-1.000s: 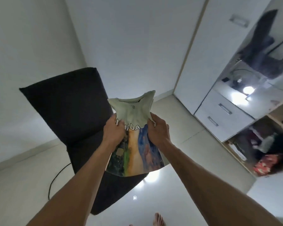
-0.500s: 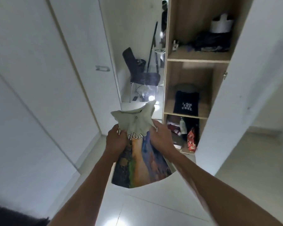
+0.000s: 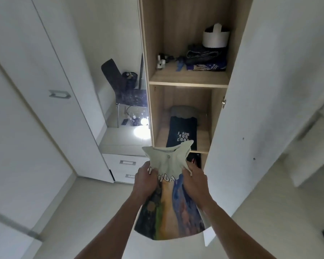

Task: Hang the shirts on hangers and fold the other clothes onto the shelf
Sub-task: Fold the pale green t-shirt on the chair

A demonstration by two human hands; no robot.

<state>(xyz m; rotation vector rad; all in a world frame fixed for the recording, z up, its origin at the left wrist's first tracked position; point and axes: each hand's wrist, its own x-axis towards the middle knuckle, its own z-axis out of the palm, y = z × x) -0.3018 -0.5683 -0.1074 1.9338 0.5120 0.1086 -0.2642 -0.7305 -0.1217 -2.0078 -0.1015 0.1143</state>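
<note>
Left hand (image 3: 145,181) and right hand (image 3: 194,181) each grip a side of the folded shirt (image 3: 168,208). Its long axis runs six to twelve o'clock, with the collar pointing toward twelve at the open shelf (image 3: 202,136).

A dark chair (image 3: 118,85) shows in the mirror (image 3: 123,71); white drawers (image 3: 126,169) sit below it. A white cupboard door (image 3: 36,90) stands left.

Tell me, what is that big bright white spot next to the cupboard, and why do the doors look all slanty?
In the head view, the bright spot is glare, a light bouncing off a shiny surface beside the cupboard. The wide-angle lens makes the straight doors lean and stretch toward the edges. The shirt and the hands look sharp; the far right edge is smeared.
</note>
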